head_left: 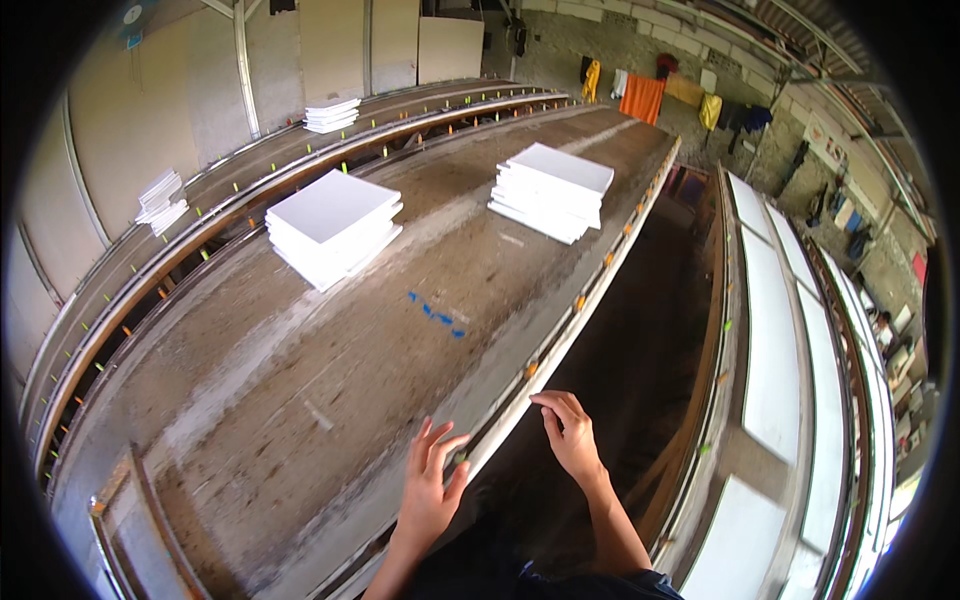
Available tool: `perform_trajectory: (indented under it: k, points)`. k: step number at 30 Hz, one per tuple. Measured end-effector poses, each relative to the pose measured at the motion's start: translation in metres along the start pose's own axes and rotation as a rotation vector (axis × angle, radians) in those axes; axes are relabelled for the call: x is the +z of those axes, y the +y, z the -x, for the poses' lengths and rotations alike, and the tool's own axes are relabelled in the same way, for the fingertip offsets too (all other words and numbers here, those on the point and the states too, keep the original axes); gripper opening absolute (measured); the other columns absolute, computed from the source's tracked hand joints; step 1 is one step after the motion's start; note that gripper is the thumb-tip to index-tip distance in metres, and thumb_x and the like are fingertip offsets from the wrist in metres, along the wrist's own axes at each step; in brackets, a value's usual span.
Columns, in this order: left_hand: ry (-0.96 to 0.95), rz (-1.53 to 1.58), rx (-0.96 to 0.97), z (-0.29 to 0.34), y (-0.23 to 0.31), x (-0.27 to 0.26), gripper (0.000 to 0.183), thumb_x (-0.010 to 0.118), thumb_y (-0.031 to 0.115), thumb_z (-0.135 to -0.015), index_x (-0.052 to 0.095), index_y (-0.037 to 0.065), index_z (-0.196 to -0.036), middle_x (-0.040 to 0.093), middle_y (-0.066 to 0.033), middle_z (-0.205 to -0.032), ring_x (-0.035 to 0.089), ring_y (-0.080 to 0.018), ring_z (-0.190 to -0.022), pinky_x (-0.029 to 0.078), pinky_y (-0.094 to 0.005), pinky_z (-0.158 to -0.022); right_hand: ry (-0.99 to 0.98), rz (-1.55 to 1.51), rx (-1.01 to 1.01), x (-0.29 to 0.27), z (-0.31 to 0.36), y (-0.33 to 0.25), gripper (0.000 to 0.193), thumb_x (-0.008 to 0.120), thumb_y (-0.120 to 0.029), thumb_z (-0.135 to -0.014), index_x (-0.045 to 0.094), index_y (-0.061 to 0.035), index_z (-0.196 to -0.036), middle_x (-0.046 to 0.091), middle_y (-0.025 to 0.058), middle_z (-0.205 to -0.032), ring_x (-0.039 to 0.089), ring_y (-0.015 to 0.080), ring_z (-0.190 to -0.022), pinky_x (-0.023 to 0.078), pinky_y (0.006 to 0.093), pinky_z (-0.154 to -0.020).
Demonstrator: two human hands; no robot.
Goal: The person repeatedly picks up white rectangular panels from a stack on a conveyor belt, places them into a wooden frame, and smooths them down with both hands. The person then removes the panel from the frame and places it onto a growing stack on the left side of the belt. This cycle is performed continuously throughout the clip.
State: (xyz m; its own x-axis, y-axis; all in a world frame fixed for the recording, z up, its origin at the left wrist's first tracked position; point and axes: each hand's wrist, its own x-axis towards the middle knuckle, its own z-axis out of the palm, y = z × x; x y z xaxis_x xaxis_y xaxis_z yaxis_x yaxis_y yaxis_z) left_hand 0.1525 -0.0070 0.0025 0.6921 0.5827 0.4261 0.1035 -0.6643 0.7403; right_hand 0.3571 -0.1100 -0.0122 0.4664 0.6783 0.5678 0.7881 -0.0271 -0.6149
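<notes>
My left hand (430, 490) is over the near edge of a long brown table (380, 400), its fingers spread and nothing in them. Close to its fingertips, a small green peg sits on the table's edge rail (572, 338). My right hand (572, 440) hangs just right of that rail, above the dark gap. Its fingers are loosely bent, the thumb a little apart, with nothing visible between them. Farther up the table stand two stacks of white sheets, one on the left (335, 225) and one on the right (552, 192); their layers are uneven.
A wooden frame (150, 520) rests at the table's lower left. Orange and green pegs line the rails. Beyond, another long table bears two smaller white stacks (331, 116). Across the dark aisle (620, 340), large white panels (768, 350) lie on a table. Cloths (641, 98) hang at the back wall.
</notes>
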Motion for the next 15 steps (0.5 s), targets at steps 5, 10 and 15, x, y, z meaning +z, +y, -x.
perform_trajectory:
  k: [5, 10, 15]
  points:
    - [0.048, 0.009, -0.094, -0.081, 0.000, 0.039, 0.028, 0.055, 0.011, -0.085, 0.052, 0.008, -0.113, 0.047, -0.0143, -0.125, 0.034, -0.0364, -0.126, 0.029, -0.0460, -0.101, 0.014, -0.048, -0.022, -0.018, -0.074, 0.070, 0.024, 0.052, 0.010, -0.079, 0.062, -0.0034, -0.095, 0.062, 0.0113, -0.093, 0.059, 0.0270, -0.086, 0.049, 0.0324, -0.074]
    - [-0.016, 0.017, -0.118, -0.151, -0.001, 0.078, 0.029, 0.056, 0.010, -0.085, 0.052, 0.009, -0.113, 0.047, -0.0132, -0.126, 0.034, -0.0349, -0.126, 0.029, -0.0457, -0.102, 0.110, -0.043, 0.014, -0.031, -0.128, 0.130, 0.027, 0.051, 0.014, -0.075, 0.063, -0.0042, -0.092, 0.063, 0.0105, -0.093, 0.060, 0.0272, -0.085, 0.049, 0.0327, -0.073]
    - [0.060, -0.050, -0.135, -0.216, -0.002, 0.123, 0.030, 0.056, 0.009, -0.084, 0.052, 0.008, -0.113, 0.050, -0.0127, -0.122, 0.037, -0.0351, -0.124, 0.027, -0.0455, -0.102, 0.162, -0.036, -0.013, -0.057, -0.194, 0.208, 0.031, 0.050, 0.014, -0.072, 0.063, -0.0053, -0.091, 0.061, 0.0096, -0.096, 0.057, 0.0266, -0.090, 0.047, 0.0335, -0.075]
